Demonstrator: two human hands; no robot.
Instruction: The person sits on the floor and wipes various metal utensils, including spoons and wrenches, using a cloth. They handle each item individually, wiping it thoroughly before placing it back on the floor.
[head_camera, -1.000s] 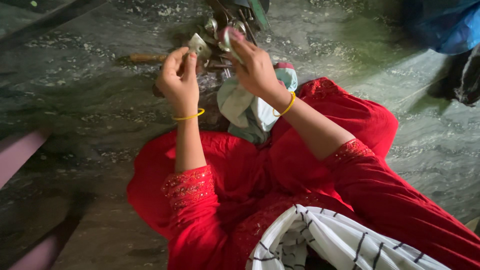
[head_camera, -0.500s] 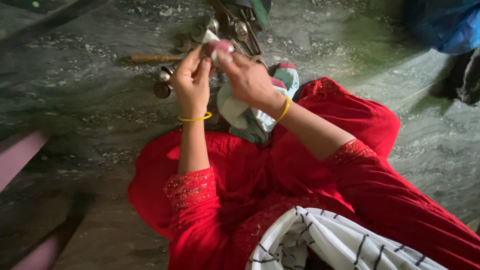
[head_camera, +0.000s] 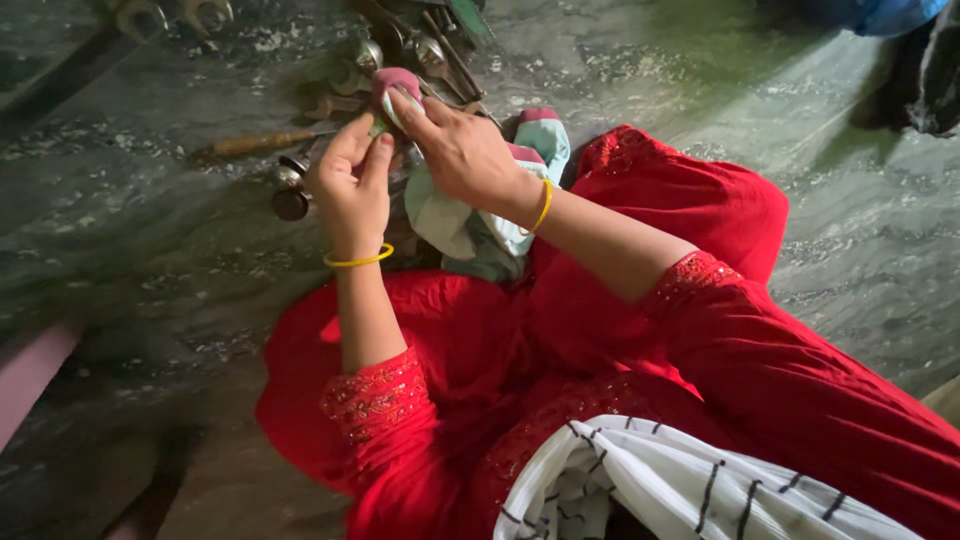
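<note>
both hands have met, left hand (head_camera: 350, 185) pinching a small metal piece steady while right hand (head_camera: 455, 150) grips the pink-tipped cloth (head_camera: 398, 85) (rubbing it) above floor tools (head_camera: 290, 190).

sleeves: bright red, elbow length, with gold-ish embroidered bands at the cuffs
outfit: same red fabric all over, loose, with faint embroidery down the front
scarf (head_camera: 680, 490): white with thin dark stripes, bunched at the chest
left hand (head_camera: 350, 185): thin yellow bangle at the wrist
right hand (head_camera: 460, 150): matching yellow bangle
</note>
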